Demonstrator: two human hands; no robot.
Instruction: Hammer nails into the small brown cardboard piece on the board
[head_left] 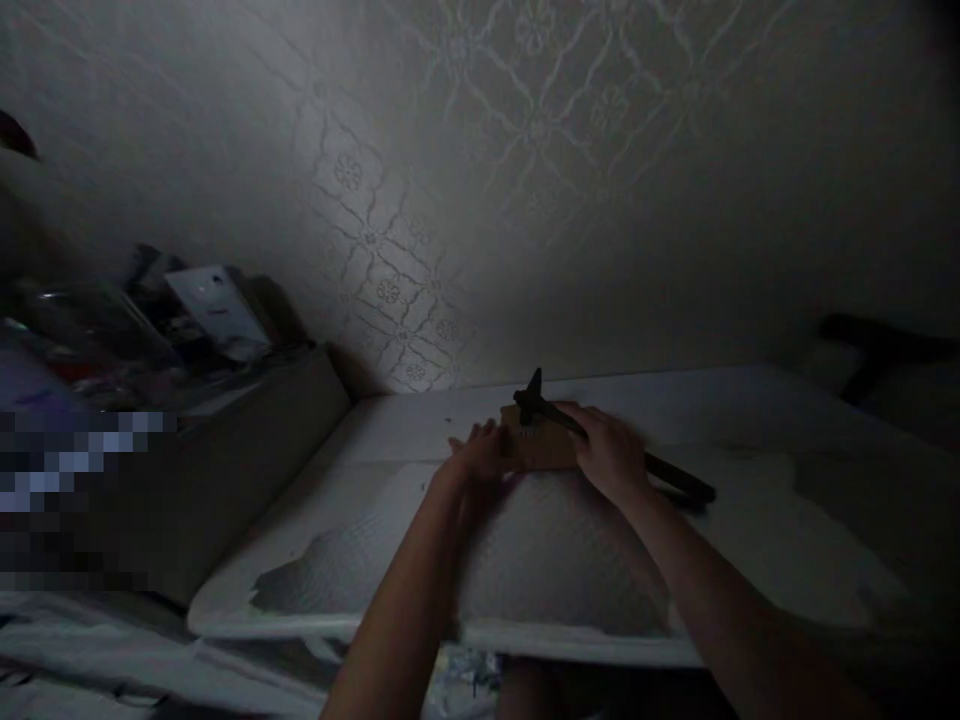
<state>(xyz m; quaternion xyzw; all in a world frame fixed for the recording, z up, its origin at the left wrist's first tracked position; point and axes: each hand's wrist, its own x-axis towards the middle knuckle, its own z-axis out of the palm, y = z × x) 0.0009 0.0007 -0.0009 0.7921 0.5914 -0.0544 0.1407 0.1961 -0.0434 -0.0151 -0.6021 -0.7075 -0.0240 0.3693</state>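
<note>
Here, our right hand [611,455] wraps the hammer [534,402], which slants far-leftward, head over the board [551,452]; our left hand [480,452] touches the board's left end, grip unclear.

Hammer [531,398]: matt, dark all over; head apparently formed of metal, handle material not made out in dim light. Brown board [551,452]: flat, matt; wood or cardboard not told apart. Surface [397,425]: smooth white finish broken by rough-looking grey patches. Wall [480,250]: covered in patterned paper, faint sheen caught on floral lattice. White box [214,298]: smooth-faced.
</note>
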